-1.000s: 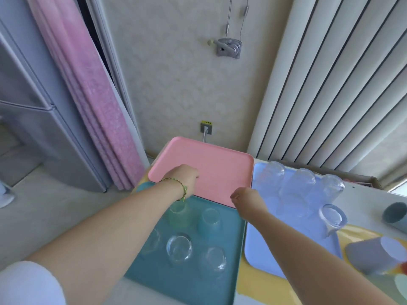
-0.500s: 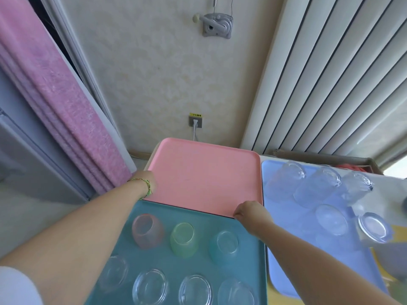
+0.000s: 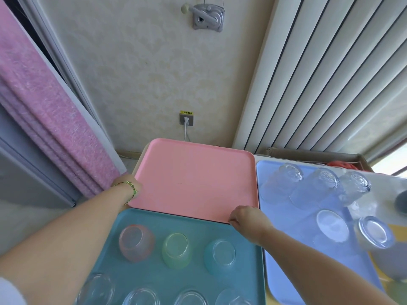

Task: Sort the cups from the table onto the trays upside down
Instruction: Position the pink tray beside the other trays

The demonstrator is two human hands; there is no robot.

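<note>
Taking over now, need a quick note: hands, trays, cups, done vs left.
Right hand pinches the pink tray at its near right corner; left hand is at its left rim, fingers hidden.
Pink tray holds no cups.
Done: teal tray and blue tray carry upside-down cups.
To do: grey cup on the right, off the trays, likely bound for the pink tray.

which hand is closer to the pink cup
Left. The left hand is at the left edge of the pink tray, just beyond the pink cup; the right hand grips that tray's near right corner.
</note>
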